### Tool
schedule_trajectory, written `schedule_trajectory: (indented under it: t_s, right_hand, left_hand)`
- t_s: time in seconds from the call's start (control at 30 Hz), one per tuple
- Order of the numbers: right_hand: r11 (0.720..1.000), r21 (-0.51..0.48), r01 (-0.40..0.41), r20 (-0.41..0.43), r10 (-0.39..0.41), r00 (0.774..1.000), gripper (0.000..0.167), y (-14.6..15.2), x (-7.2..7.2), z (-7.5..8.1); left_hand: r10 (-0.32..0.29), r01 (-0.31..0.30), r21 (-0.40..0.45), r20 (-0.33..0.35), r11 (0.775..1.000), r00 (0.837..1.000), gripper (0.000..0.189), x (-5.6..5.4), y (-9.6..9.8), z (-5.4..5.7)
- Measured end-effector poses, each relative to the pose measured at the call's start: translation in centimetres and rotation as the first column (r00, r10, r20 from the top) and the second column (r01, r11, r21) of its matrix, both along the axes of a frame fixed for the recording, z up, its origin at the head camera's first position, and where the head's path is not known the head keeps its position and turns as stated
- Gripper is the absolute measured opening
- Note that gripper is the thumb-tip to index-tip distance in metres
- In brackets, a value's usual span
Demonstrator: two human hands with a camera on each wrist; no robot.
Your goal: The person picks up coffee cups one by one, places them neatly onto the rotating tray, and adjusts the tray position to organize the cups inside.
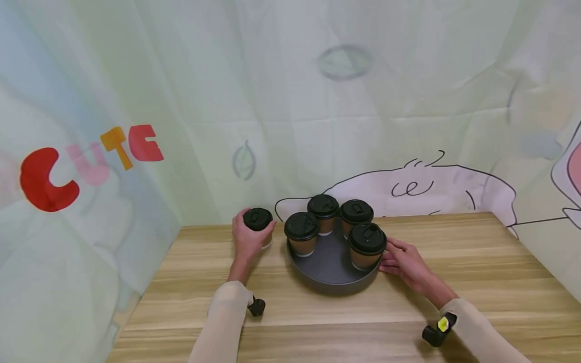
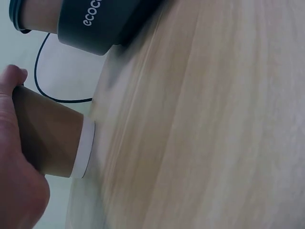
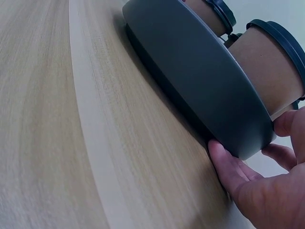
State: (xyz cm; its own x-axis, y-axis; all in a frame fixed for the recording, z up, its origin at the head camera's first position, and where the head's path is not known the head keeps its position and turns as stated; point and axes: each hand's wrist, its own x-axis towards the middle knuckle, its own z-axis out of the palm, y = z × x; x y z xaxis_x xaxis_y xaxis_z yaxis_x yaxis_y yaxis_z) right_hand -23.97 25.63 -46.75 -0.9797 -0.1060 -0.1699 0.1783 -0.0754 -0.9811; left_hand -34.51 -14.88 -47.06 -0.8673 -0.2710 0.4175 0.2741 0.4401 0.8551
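My left hand (image 1: 247,237) grips a paper coffee cup (image 1: 266,241) with a black lid, left of a round dark grey tray (image 1: 336,287). In the left wrist view, the brown cup (image 2: 52,131) shows a white band at its base; whether it touches the table is hard to tell. Several similar lidded cups stand on the tray, among them a front-right cup (image 1: 366,247) and a front-left cup (image 1: 302,234). At the tray's right side, my right hand (image 1: 407,264) holds the edge. In the right wrist view, fingertips (image 3: 221,155) reach its lower edge.
Beneath everything lies a wood-grain table (image 1: 290,333). A pale printed curtain (image 1: 272,101) hangs right behind the table's back edge and along its left side. White lettering (image 2: 91,12) marks the tray's outer wall.
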Motion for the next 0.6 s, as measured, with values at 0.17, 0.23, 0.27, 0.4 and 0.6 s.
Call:
schedule_trajectory:
  t_s: [0.17, 0.23, 0.27, 0.4, 0.6]
  right_hand:
    - [1.000, 0.000, -0.001, -0.001, 0.001, 1.000, 0.062, 0.0, 0.0, 0.0]
    - [1.000, 0.002, -0.003, -0.001, 0.003, 1.000, 0.063, 0.0, 0.0, 0.0]
    - [1.000, 0.001, -0.004, 0.000, 0.004, 1.000, 0.064, 0.0, 0.0, 0.0]
    - [1.000, -0.002, -0.004, -0.001, 0.004, 1.000, 0.065, 0.0, 0.0, 0.0]
    - [1.000, -0.001, -0.001, -0.005, 0.001, 1.000, 0.064, 0.0, -0.1, -0.1]
  left_hand:
    - [-0.013, 0.013, -0.008, -0.020, 1.000, 1.000, 0.081, 0.4, -0.1, -0.1]
    - [-0.020, 0.020, 0.002, -0.021, 1.000, 1.000, 0.079, 0.5, -0.1, -0.1]
    - [-0.023, 0.024, 0.014, -0.022, 1.000, 0.999, 0.079, 0.7, -0.1, -0.1]
    - [-0.030, 0.032, 0.069, -0.031, 0.997, 0.999, 0.076, 1.0, -0.3, 0.7]
    - [-0.072, 0.084, 0.124, -0.099, 0.989, 0.992, 0.072, 1.8, -0.3, 3.4]
